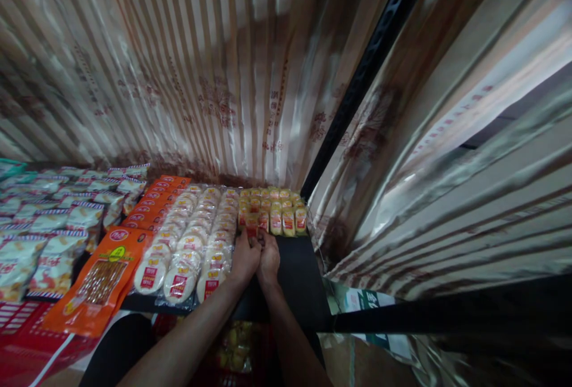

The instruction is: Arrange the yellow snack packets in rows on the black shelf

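Head view; hands (245, 257) (269, 259) seemingly hold packet (252, 223)

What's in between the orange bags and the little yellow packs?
Three rows of round white packets lie between orange bags and yellow packs, in the head view.

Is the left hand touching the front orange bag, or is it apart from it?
Apart. The head view shows the left hand right of the front orange bag, with round white packs between them.
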`<action>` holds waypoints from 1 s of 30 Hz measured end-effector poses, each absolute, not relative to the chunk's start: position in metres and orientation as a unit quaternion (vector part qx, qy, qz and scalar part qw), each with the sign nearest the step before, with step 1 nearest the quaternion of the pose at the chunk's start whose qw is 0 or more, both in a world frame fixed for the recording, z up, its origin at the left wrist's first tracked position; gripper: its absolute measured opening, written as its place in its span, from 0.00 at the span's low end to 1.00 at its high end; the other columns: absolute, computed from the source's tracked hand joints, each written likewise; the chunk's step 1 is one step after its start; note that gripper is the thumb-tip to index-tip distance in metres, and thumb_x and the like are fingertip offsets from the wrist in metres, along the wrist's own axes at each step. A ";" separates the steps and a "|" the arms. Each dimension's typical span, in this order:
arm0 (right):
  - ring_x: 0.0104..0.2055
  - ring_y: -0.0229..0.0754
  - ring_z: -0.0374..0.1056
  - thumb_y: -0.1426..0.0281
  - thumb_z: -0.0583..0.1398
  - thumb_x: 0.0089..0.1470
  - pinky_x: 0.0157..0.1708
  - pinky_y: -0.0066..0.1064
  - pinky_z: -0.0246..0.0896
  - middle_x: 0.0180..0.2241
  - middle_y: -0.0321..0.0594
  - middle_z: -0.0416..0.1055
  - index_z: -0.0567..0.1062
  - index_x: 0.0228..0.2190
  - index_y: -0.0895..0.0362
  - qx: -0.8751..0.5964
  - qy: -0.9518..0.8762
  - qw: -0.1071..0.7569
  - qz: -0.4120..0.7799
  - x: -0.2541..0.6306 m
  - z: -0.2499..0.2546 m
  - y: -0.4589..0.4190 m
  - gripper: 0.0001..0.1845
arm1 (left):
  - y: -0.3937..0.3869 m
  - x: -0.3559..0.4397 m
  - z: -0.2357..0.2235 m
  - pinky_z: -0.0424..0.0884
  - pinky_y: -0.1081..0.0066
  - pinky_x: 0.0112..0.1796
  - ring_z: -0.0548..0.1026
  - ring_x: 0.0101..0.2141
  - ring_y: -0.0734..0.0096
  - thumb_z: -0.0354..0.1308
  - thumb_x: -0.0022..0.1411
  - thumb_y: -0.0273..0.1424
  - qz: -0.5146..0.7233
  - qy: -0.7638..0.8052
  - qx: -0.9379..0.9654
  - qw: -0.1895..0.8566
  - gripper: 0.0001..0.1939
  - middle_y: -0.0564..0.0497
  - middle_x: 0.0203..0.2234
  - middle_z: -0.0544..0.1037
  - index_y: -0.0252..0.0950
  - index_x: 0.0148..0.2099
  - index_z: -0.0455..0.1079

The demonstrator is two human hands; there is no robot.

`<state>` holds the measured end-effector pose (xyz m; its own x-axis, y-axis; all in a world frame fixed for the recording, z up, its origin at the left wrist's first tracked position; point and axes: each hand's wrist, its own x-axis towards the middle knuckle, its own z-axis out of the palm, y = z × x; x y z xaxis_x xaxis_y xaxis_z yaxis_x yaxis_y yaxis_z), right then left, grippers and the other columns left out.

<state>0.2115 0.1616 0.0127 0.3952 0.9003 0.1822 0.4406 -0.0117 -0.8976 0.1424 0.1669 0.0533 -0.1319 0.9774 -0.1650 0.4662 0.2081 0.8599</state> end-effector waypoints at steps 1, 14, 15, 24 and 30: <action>0.36 0.44 0.66 0.65 0.56 0.46 0.39 0.32 0.61 0.35 0.42 0.71 0.74 0.41 0.56 -0.672 -0.499 0.493 0.236 0.212 0.013 0.162 0.19 | 0.167 0.142 0.054 0.62 0.67 0.48 0.70 0.48 0.60 0.48 0.57 0.28 0.324 0.680 0.537 0.380 0.23 0.37 0.46 0.73 0.30 0.55 0.60; 0.39 0.45 0.64 0.63 0.54 0.50 0.39 0.31 0.59 0.38 0.42 0.69 0.72 0.45 0.53 -0.695 -0.514 0.460 0.203 0.218 0.009 0.165 0.21 | 0.166 0.152 0.069 0.65 0.68 0.45 0.72 0.44 0.61 0.48 0.56 0.27 0.315 0.685 0.558 0.346 0.20 0.38 0.42 0.74 0.30 0.52 0.64; 0.39 0.44 0.64 0.63 0.54 0.50 0.39 0.31 0.59 0.38 0.42 0.68 0.72 0.46 0.52 -0.699 -0.513 0.457 0.198 0.219 0.010 0.164 0.21 | 0.166 0.153 0.070 0.65 0.68 0.45 0.72 0.44 0.61 0.48 0.56 0.27 0.311 0.685 0.559 0.350 0.20 0.39 0.42 0.74 0.30 0.51 0.65; 0.31 0.42 0.65 0.64 0.51 0.49 0.31 0.31 0.60 0.37 0.44 0.67 0.71 0.47 0.58 -0.700 -0.512 0.445 0.222 0.219 0.017 0.165 0.24 | 0.169 0.153 0.065 0.65 0.69 0.44 0.72 0.44 0.60 0.46 0.59 0.29 0.322 0.685 0.553 0.348 0.21 0.35 0.44 0.72 0.26 0.53 0.63; 0.35 0.44 0.66 0.64 0.52 0.49 0.34 0.32 0.60 0.39 0.43 0.67 0.71 0.47 0.56 -0.707 -0.504 0.440 0.229 0.212 0.022 0.169 0.23 | 0.175 0.148 0.058 0.66 0.69 0.42 0.74 0.40 0.62 0.45 0.59 0.29 0.337 0.669 0.564 0.348 0.19 0.37 0.40 0.75 0.28 0.50 0.66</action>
<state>0.2124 0.1691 0.0220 0.3876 0.9141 0.1190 0.5108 -0.1055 -0.8532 0.1480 0.1749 0.0578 -0.1214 0.9889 -0.0858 0.5202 0.1370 0.8430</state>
